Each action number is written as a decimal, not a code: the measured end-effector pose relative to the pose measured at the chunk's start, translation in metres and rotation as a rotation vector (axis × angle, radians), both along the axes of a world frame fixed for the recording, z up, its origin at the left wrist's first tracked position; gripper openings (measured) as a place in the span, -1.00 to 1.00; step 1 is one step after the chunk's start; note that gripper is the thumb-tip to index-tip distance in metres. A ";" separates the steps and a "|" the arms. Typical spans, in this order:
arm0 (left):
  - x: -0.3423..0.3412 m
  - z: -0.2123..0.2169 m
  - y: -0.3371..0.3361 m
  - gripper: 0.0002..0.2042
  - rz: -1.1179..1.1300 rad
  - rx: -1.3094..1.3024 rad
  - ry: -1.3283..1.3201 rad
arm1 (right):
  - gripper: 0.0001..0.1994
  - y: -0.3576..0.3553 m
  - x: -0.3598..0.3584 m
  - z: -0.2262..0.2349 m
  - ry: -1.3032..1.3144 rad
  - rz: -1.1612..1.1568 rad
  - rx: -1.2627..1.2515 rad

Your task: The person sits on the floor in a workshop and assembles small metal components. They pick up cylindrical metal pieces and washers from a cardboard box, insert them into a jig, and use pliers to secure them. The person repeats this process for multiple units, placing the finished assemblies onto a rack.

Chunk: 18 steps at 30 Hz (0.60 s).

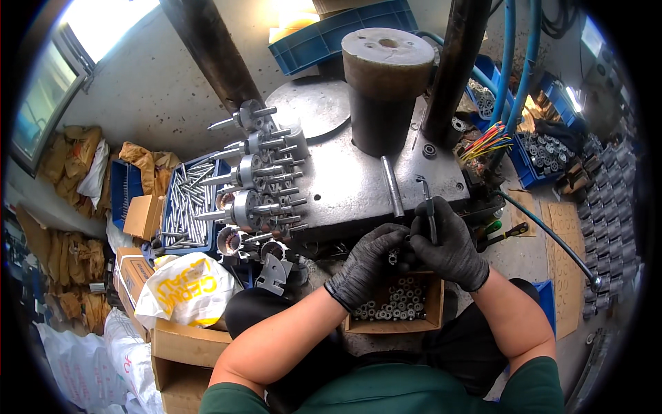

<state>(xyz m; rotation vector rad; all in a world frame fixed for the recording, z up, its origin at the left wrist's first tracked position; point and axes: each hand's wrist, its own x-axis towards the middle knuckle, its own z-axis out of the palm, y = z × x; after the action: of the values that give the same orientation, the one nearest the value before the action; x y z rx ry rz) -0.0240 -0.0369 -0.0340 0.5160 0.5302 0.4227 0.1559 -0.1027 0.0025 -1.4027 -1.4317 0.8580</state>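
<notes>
The black-gloved right hand (452,243) grips a thin dark tool (428,208), its bent metal tip poking up past the fingers. The black-gloved left hand (369,261) curls close; I can't tell around what. It looks like fiddly tool work, next needing steady fingers. Below them, small round grey metal parts (401,298) sit in a brown cardboard box (436,303).

Hands (452,252) are gloved grey, shirt (393,391) green, trousers (255,310) apparently black

The gloved right hand (449,245) holds a hooked tool (431,215) toward twelve o'clock, the left hand (372,255) beside it. From them, a metal rod (392,186) lies on the table (338,193) at eleven, a parts box (394,328) at six, a blue tray (219,168) at nine.
</notes>
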 end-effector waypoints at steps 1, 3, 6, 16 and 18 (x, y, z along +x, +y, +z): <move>0.000 0.000 0.000 -0.74 -0.006 0.024 -0.003 | -0.66 0.000 0.000 -0.002 0.003 -0.001 0.016; -0.001 -0.001 -0.002 -0.72 -0.019 0.071 -0.009 | -0.66 0.001 0.003 -0.008 0.004 0.003 0.049; -0.001 -0.003 -0.002 -0.71 -0.008 0.096 -0.044 | -0.67 0.002 0.004 -0.005 -0.088 0.000 0.036; 0.001 -0.002 0.003 -0.78 0.001 0.413 0.162 | -0.51 -0.001 0.007 0.009 0.120 0.058 -0.233; -0.001 -0.003 0.008 -0.80 0.071 0.333 0.124 | -0.40 -0.003 0.006 0.012 0.209 0.059 -0.206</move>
<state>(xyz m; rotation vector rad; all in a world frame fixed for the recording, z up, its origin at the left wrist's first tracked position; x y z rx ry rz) -0.0247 -0.0288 -0.0369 0.8495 0.6023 0.5538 0.1619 -0.1053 0.0148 -1.3808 -1.2582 1.1811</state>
